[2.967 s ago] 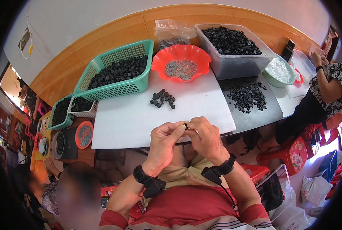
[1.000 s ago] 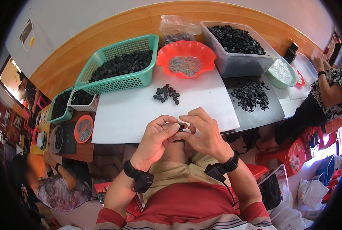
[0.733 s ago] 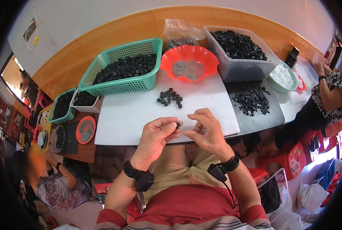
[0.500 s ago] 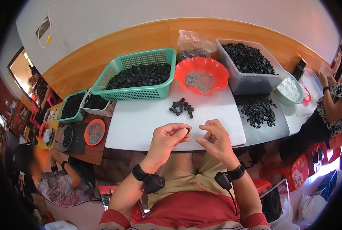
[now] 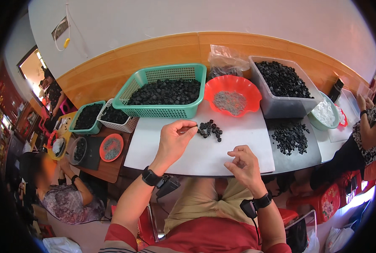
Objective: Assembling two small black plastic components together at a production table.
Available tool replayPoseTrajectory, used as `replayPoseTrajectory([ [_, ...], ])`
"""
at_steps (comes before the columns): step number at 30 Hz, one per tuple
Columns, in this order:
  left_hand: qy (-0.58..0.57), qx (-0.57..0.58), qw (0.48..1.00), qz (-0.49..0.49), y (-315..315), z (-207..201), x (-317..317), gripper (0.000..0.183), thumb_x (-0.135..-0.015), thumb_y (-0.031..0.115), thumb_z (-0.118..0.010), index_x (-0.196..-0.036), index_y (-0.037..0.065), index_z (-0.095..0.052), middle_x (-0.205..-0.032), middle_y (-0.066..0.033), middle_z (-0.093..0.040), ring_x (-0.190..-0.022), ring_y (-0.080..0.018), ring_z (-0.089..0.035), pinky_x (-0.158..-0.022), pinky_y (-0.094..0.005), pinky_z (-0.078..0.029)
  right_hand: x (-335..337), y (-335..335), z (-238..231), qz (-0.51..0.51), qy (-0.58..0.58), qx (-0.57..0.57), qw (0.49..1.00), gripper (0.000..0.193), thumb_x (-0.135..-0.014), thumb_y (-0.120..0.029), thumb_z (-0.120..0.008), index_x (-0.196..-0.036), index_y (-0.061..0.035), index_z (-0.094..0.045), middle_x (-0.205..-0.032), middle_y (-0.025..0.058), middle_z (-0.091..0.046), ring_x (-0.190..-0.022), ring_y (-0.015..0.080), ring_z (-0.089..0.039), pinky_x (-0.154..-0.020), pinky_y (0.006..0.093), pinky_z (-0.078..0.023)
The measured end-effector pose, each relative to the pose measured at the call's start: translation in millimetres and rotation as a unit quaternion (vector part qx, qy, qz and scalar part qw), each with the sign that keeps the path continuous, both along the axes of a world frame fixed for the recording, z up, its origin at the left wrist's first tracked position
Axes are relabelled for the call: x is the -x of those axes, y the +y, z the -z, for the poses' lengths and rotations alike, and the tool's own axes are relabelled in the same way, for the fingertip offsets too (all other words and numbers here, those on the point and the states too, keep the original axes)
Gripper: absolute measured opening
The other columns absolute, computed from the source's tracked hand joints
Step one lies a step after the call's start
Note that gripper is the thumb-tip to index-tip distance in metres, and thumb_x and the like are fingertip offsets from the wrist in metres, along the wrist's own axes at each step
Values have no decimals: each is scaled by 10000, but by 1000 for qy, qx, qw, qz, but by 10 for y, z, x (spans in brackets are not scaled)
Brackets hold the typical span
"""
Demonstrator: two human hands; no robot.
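My left hand [image 5: 174, 138] reaches over the white work sheet [image 5: 171, 156], thumb and index finger pinched together at the left edge of a small pile of black caps [image 5: 210, 130]. A dark bit shows at its fingertips, apparently a small black cap mostly hidden by the fingers. Lower and to the right, above the sheet's front part, my right hand [image 5: 244, 165] is open. Its fingers are loosely bent, the thumb is apart from them, and nothing shows between them. Beyond the pile sits a red wavy-rimmed bowl [image 5: 255, 98] with small grey metal pieces.
A green basket [image 5: 162, 111] of black parts stands at the back left, a clear tub [image 5: 287, 107] of black parts at the back right. Loose black rings [image 5: 291, 139] lie on a dark mat. People sit at work left and right; a red stool [image 5: 322, 202] stands right.
My left hand has moved forward and left, from in front of my right hand to the black pile. My right hand stays near the front edge. The whole view has shifted slightly.
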State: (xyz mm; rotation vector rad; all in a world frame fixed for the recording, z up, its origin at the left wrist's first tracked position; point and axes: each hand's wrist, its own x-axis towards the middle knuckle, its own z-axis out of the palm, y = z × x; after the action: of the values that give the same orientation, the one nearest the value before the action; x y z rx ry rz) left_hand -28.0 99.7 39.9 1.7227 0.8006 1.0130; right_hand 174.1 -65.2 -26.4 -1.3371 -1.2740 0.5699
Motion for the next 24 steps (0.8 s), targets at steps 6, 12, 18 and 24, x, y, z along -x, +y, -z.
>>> replayPoseTrajectory([
  [6,29,7,1000,-3,124,0,-32,207,-924,94,-760,-1098,-18,-746,-961,-47,-745,-864,-87,-673,-777,-240,-545,0,10,2,-5,17,-3,1000,280,-836,-33,-809,-1097,-2,-714,-1065,69,-586,-721,109,-583,-662,255,-500],
  [12,38,1,999,2,182,4,-58,203,-928,81,-752,-1103,-20,-741,-977,-49,-745,-866,-92,-676,-779,-246,-548,-9,19,11,-4,13,1,1000,267,-838,-31,-806,-1088,3,-715,-1058,76,-588,-725,106,-581,-665,254,-499],
  [18,66,-101,992,-39,448,-113,26,184,-915,76,-753,-1076,-14,-748,-972,-63,-755,-864,-93,-684,-775,-250,-549,0,5,8,0,17,-2,1000,253,-842,-31,-803,-1077,7,-715,-1041,83,-602,-725,108,-581,-666,257,-500],
  [24,189,-237,937,-173,1319,-408,470,223,-879,109,-745,-1073,0,-750,-977,-141,-771,-853,-269,-745,-783,-348,-574,-16,-23,2,2,-9,-13,1000,242,-849,-42,-805,-1070,0,-717,-1036,82,-608,-715,108,-579,-658,256,-497],
])
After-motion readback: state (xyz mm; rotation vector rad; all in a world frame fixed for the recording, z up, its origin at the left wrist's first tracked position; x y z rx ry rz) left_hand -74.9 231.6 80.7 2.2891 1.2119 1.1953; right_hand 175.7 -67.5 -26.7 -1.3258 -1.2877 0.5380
